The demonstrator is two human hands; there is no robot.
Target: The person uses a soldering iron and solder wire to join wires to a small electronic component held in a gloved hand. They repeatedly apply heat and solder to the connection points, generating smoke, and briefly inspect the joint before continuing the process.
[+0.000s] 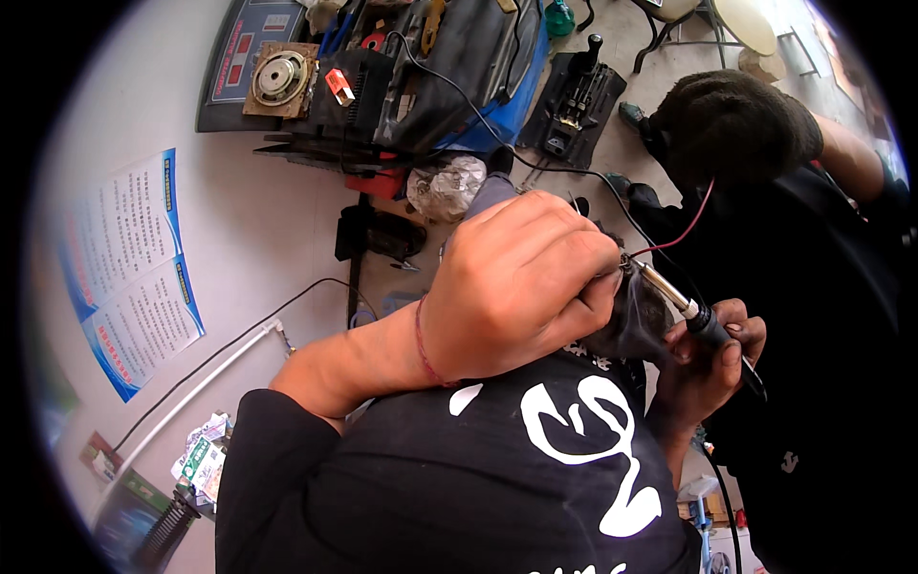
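Note:
In my right hand point(712, 356) is a soldering iron point(710, 325), fingers wrapped round its black handle. The iron's metal shaft points up and left, toward my left fingertips, and thin smoke rises near it. My left hand point(535, 277) is closed in a pinch close to the iron's tip; whatever sits between those fingers is mostly hidden. A thin red wire point(690, 225) curves up and right from the tip area.
At the right is another person in black point(813, 316), with a dark rounded head top. A bench at the back bears a speaker point(282, 77), a small orange-red box point(339, 87) and tools. On the floor are a black lever mechanism point(574, 110) and a crumpled bag point(445, 187).

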